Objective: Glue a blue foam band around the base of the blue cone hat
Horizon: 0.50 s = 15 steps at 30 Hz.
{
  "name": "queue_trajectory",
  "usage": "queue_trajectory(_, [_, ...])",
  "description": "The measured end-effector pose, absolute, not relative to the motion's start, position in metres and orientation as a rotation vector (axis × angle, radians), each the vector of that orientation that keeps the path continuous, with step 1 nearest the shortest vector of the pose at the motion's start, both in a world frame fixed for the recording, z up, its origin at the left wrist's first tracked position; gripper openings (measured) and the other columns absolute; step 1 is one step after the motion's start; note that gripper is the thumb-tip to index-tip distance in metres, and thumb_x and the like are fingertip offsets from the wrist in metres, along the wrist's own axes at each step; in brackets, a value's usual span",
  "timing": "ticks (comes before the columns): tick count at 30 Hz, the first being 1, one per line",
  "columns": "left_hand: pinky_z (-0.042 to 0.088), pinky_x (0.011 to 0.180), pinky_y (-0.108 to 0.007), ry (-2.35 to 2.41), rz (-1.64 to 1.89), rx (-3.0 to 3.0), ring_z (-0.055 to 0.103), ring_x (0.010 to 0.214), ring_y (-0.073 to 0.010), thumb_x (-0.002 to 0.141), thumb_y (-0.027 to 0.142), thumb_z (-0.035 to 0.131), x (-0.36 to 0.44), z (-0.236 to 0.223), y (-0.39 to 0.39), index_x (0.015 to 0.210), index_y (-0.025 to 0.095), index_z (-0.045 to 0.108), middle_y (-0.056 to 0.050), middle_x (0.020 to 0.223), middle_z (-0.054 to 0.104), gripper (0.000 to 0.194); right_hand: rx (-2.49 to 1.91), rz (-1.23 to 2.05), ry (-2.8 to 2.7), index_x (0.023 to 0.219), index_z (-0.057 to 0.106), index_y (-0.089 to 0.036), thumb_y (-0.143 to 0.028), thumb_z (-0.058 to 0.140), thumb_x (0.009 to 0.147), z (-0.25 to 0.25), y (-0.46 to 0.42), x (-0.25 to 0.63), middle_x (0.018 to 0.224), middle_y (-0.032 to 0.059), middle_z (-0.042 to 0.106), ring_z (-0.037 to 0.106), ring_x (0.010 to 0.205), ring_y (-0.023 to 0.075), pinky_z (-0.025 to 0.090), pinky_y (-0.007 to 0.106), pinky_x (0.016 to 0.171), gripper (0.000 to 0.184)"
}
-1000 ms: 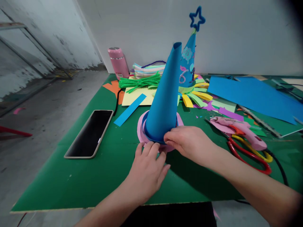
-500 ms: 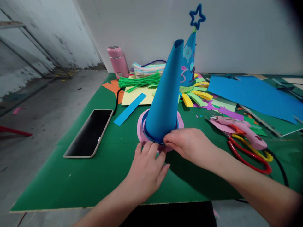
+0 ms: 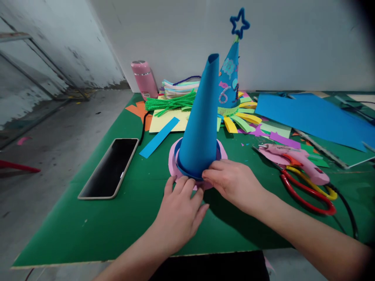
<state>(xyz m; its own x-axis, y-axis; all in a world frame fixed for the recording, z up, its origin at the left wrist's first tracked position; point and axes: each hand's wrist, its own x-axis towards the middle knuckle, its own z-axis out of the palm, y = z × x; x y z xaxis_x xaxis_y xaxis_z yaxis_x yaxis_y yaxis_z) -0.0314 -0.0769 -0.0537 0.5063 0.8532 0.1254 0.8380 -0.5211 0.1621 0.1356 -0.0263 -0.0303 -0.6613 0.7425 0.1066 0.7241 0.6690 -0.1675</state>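
Note:
A blue paper cone (image 3: 200, 128) stands upright, slightly tilted to the right, in the middle of the table. Around its base runs a blue paper band (image 3: 177, 156), with a flat pink paper ring (image 3: 172, 164) underneath. My left hand (image 3: 181, 208) lies with fingers apart, fingertips on the near edge of the pink ring. At the cone's lower right edge, my right hand (image 3: 234, 181) pinches the paper at the base; its fingertips partly hide the spot, and whether the band is also between them is unclear.
A phone (image 3: 109, 168) and blue strip (image 3: 159, 136) lie left. Right are scissors (image 3: 307, 195) and a pink glue gun (image 3: 304, 158). Behind stand a decorated cone hat (image 3: 230, 84) and pink bottle (image 3: 144, 80), near green pipe cleaners (image 3: 170, 103) and blue sheets (image 3: 307, 117).
The cone's top has shifted a little to the left, uncovering more of the decorated hat behind it. Both hands keep nearly the same places at the base.

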Motion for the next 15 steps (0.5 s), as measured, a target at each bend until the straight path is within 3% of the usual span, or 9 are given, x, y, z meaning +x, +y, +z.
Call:
queue_trajectory(4, [0.036,0.086,-0.053,1.436,0.336,2.689,0.047,0.096,-0.0287,0.082,0.03,0.045,-0.032,-0.054,-0.077,0.1,0.015,0.058,-0.012,0.099,0.055,0.027,-1.212,0.159,-2.677,0.083,0.06,-0.025,-0.024,0.043,0.087,-0.035,-0.028,0.135,0.077,-0.0006,0.056,0.049,0.073,0.0139,0.027,0.026,0.054,0.017])
queue_trajectory(8, [0.046,0.073,-0.042,1.39,0.578,2.712,0.05,0.084,-0.0244,0.081,0.023,0.045,-0.034,-0.055,-0.076,0.094,0.009,0.054,-0.013,0.089,0.054,0.021,-1.19,0.229,-2.604,0.086,0.061,-0.023,-0.02,0.042,0.087,-0.039,-0.029,0.136,0.079,0.0001,0.056,0.049,0.069,0.0126,0.029,0.024,0.053,0.019])
queue_trajectory(11, [0.047,0.065,-0.038,1.444,0.709,2.702,0.051,0.078,-0.0226,0.082,0.02,0.044,-0.033,-0.055,-0.075,0.105,0.008,0.048,-0.012,0.086,0.054,0.026,-1.152,0.342,-2.528,0.085,0.062,-0.021,-0.02,0.043,0.087,-0.043,-0.027,0.138,0.08,0.0012,0.057,0.051,0.069,0.0122,0.033,0.023,0.056,0.019])
queue_trajectory(15, [0.047,0.062,-0.04,1.517,0.596,2.712,0.052,0.073,-0.0228,0.084,0.02,0.042,-0.027,-0.056,-0.072,0.118,0.009,0.041,-0.01,0.082,0.057,0.036,-1.124,0.4,-2.471,0.083,0.062,-0.019,-0.02,0.043,0.087,-0.048,-0.025,0.138,0.079,0.0023,0.059,0.053,0.072,0.0127,0.038,0.022,0.061,0.019])
